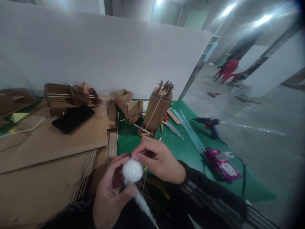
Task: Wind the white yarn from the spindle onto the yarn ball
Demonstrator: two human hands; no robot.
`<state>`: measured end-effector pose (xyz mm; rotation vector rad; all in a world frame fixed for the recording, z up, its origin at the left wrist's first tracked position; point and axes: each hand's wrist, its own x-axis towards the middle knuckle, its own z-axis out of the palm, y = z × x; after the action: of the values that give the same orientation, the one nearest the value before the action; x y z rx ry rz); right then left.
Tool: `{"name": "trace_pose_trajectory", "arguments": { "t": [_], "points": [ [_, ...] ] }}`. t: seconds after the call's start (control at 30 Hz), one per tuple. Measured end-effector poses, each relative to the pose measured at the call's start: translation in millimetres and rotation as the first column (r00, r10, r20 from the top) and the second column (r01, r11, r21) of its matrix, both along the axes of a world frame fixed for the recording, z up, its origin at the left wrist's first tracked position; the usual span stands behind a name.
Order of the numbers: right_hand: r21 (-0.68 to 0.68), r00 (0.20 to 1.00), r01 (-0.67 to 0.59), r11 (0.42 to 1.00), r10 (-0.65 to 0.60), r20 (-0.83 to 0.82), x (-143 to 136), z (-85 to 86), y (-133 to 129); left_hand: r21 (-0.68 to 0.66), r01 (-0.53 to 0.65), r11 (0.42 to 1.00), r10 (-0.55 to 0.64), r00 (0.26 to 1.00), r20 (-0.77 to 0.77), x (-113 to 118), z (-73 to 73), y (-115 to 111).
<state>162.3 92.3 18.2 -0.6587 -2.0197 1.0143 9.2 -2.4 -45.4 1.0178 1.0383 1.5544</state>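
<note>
Low at the near edge of the table (190, 152), just in front of your chest, your left hand (111, 190) cups a white ball of string (132, 170) between thumb and curled fingers, palm turned up and toward you, so the ball sits at the fingertips rather than deep in the palm. Your right hand (160, 162) lies just right of and slightly beyond the ball, its back facing the camera, fingers bent inward and closed in a pinch close against the ball's upper right side; it seems to hold the loose strand, though the strand itself is too thin to make out there. Both hands are touching or nearly touching the ball, the left carrying it, the right nearer the free end. A thin line of string (153, 113) runs up the face of the cardboard tower (157, 109), which stands well beyond your hands on the green mat, leaning a little left. A white tail (143, 203) hangs from under the ball, slanting down and right toward your lap. Scissors (172, 127) lie just right of the tower.
</note>
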Motion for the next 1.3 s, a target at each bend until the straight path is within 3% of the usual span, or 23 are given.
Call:
{"name": "trace_pose_trajectory", "arguments": {
  "t": [0.13,0.3,0.43,0.57,0.67,0.87,1.0,1.17,1.3],
  "points": [
    [-0.081,0.999,0.012,0.997,-0.015,-0.030,0,-5.2,2,0.017,-0.030,0.999,0.032,0.995,-0.092,-5,-4.1,2],
    [-0.243,0.998,0.017,0.970,-0.031,-0.054,-6,-28.0,-2,0.114,-0.015,0.993,0.027,0.994,-0.105,-8,-5.5,-2],
    [-0.209,1.000,0.020,0.978,-0.015,0.022,-11,-39.6,-18,0.149,-0.077,0.986,0.094,0.989,-0.114,-7,-7.9,-3],
    [-0.085,0.984,0.020,0.996,-0.005,0.180,-8,-30.1,-39,0.135,-0.138,0.981,0.160,0.973,-0.166,-5,-9.5,-2],
    [-0.032,0.964,-0.056,0.998,0.062,0.257,0,-14.9,-51,0.094,-0.131,0.987,0.149,0.964,-0.219,-5,-10.0,-2],
    [0.191,0.952,-0.149,0.970,0.089,0.291,17,24.1,-46,0.040,0.049,0.998,-0.038,0.971,-0.236,-8,-7.0,-2],
    [0.221,0.935,-0.235,0.946,0.158,0.317,22,39.3,-25,0.057,0.144,0.988,-0.136,0.982,-0.133,-5,-1.1,-5],
    [0.135,0.961,-0.252,0.958,0.231,0.153,16,27.3,-2,-0.030,0.039,0.999,-0.037,0.997,0.061,6,2.2,-12],
    [-0.028,0.986,-0.169,0.985,0.170,0.006,8,2.9,9,-0.026,-0.030,0.999,0.032,0.998,0.056,6,-0.3,-12]
  ]
}}
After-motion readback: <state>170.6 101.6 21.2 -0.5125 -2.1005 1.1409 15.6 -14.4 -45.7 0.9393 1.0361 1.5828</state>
